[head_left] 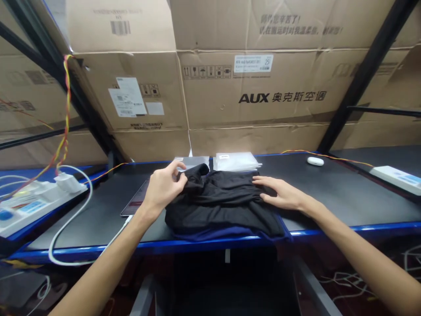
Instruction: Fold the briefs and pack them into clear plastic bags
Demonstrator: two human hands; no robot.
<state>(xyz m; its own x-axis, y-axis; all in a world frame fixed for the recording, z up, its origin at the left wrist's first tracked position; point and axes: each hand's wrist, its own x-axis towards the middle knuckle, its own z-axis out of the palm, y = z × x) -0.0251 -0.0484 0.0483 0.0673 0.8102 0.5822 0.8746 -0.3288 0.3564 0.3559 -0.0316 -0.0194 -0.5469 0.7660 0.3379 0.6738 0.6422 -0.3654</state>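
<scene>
A black garment [226, 215] lies bunched and partly folded at the front of the dark tabletop, with dark blue fabric [213, 233] showing along its lower edge. My left hand [166, 184] pinches the garment's upper left corner between thumb and fingers, lifting a fold slightly. On the right side, my right hand [279, 192] rests with its fingers stretched out and apart, the tips touching the cloth. Just behind the garment lie two flat clear plastic packets, a left packet [194, 162] and a right packet [235, 161].
A tablet-like device [135, 199] with a white cable [52, 239] lies left of the garment. Power strips stand at the left [36, 204] and right [397, 179]. A small white case [315, 161] sits at the back right. Cardboard [263, 114] walls the rear between black posts.
</scene>
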